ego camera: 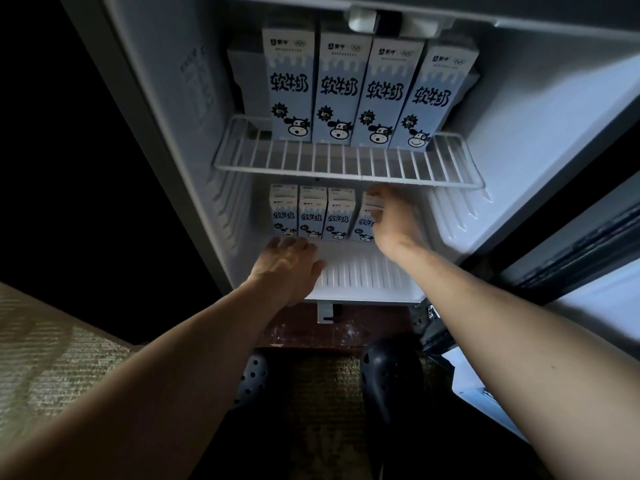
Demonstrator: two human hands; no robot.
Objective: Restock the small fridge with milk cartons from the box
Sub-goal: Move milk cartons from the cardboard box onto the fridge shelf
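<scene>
The small fridge [166, 98] stands open in front of me. Several pale blue milk cartons with a cow print [337, 91] stand in a row on the wire shelf [346, 168]. More of the same cartons [313, 216] stand at the back of the fridge floor. My right hand [391, 220] grips the rightmost lower carton [365, 220], which tilts slightly. My left hand [289, 263] lies flat on the fridge floor just in front of the leftmost lower cartons, fingers spread, holding nothing. The box is out of sight.
The fridge door [571, 237] hangs open on the right. A ribbed white fridge floor [363, 275] stretches in front of the lower cartons. Below are two dark perforated clogs [391, 379] on a woven mat [322, 393]. A beige textured surface [45, 358] lies at the left.
</scene>
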